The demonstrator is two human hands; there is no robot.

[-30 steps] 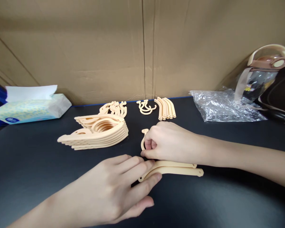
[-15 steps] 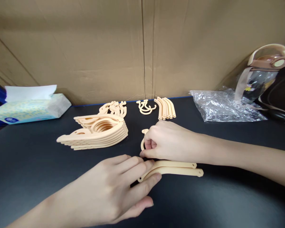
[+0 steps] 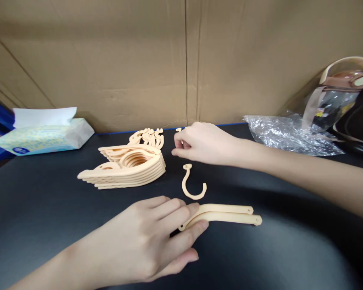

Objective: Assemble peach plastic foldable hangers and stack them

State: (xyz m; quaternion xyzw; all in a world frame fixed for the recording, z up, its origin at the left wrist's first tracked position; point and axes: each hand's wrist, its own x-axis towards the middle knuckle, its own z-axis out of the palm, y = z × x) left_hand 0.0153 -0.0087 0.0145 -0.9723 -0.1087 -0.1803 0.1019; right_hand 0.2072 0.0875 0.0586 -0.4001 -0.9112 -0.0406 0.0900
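Note:
My left hand [image 3: 157, 237] lies with its fingers stretched out and apart, touching two peach hanger arms [image 3: 230, 213] placed side by side. Behind these arms a single hanger hook [image 3: 193, 192] lies on the dark tabletop, untouched. My right hand [image 3: 204, 145] is curled over the back of the table, thumb and fingers closed, and I cannot make out what is in them. A small tip of another hook [image 3: 178, 129] shows past its fingers; the other pieces there are hidden behind the hand.
A stack of folded peach hangers [image 3: 130, 173] stands on the left, with several hooks [image 3: 148, 138] behind it. A tissue pack [image 3: 48, 137] is at far left. Crumpled clear plastic [image 3: 287, 135] and a water bottle [image 3: 335, 100] are at right, with a cardboard wall [image 3: 124, 60] behind.
My right hand has let go of the single hook, leaving it on the table, and moved back towards the hooks and arms at the rear. My left hand stays at the two arms.

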